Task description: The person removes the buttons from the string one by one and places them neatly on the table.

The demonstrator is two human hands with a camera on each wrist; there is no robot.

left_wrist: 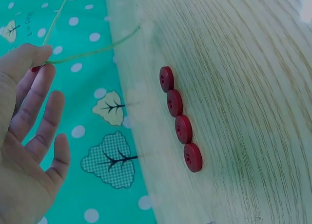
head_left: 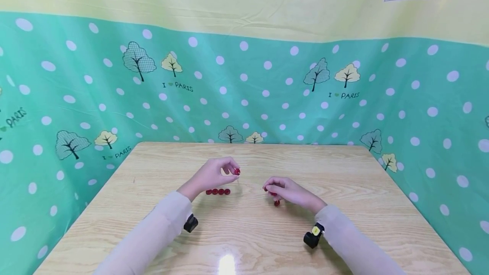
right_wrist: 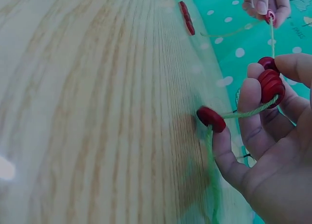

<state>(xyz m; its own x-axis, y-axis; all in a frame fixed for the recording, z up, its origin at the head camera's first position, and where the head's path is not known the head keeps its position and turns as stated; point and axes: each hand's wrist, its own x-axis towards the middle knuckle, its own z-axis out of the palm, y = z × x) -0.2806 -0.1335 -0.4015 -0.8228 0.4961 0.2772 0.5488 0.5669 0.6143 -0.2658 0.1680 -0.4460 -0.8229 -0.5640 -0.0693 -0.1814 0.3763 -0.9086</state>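
My left hand [head_left: 214,174], raised over the table, pinches a red button [head_left: 237,172] between thumb and forefinger. A thin green string [left_wrist: 92,52] runs through that button, one loose end trailing away. In the right wrist view the string stretches from it to my right hand [right_wrist: 273,151], whose thumb and fingers grip a red button [right_wrist: 267,63] beside a stack of several threaded red buttons [right_wrist: 272,87]. Lower on the string another red button [right_wrist: 211,119] hangs by my little finger. Near the left hand, several loose red buttons [left_wrist: 174,103] lie in a row on the table.
The wooden table [head_left: 160,232] reaches back to a green dotted curtain [head_left: 244,96] hanging behind and at both sides. A small camera is strapped to each wrist, the left camera [head_left: 191,223] and the right camera [head_left: 312,239].
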